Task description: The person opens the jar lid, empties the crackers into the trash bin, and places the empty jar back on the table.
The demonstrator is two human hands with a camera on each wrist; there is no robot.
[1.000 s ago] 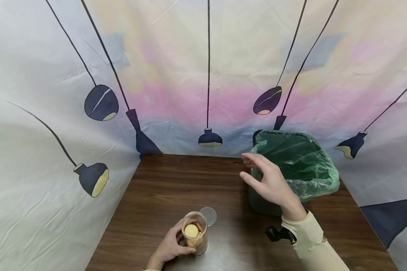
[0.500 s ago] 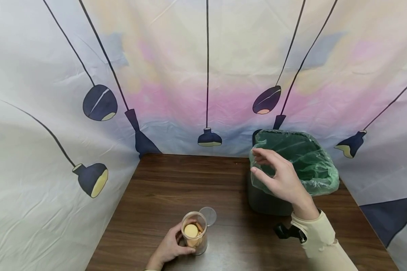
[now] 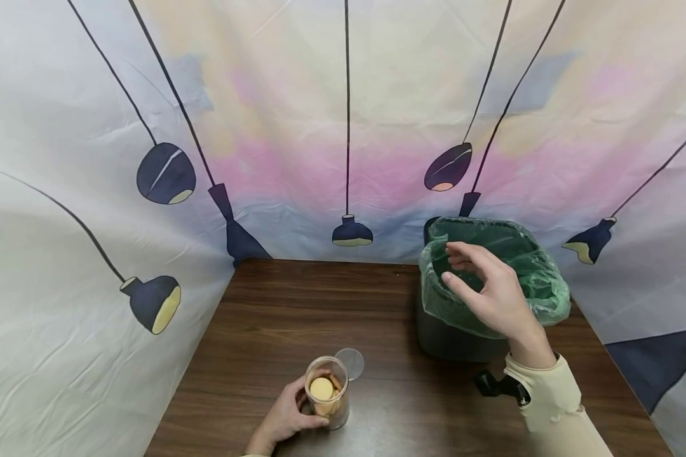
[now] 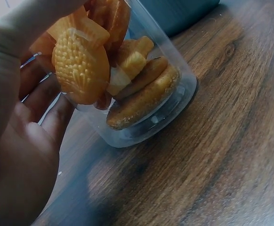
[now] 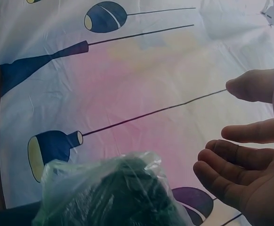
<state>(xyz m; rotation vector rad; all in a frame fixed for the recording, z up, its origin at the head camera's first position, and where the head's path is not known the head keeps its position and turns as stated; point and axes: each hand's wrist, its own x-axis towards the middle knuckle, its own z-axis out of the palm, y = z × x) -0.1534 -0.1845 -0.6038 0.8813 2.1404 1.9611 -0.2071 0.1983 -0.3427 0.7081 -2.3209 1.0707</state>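
A clear open-topped jar (image 3: 340, 414) stands on the table, gripped by my left hand (image 3: 286, 412) between thumb and fingers. Inside it are biscuits; the left wrist view shows a fish-shaped biscuit (image 4: 80, 66) and a round biscuit (image 4: 146, 101) low against the wall. A clear round lid (image 3: 352, 364) lies flat just behind the jar. My right hand (image 3: 494, 298) is raised over the near left rim of a dark bin (image 3: 451, 343) lined with a green plastic bag (image 3: 551, 301). Its fingers are relaxed and gently bent, with nothing seen between them in the right wrist view.
The brown wooden table (image 3: 297, 304) runs back to a fabric backdrop (image 3: 274, 165) printed with hanging lamps. The bin stands at the table's back right, near the backdrop. A black wrist device (image 3: 500, 386) sits at my right cuff.
My right hand has moved right, from beside the bin's left edge to over its bag-lined opening. The left hand and jar have stayed in place.
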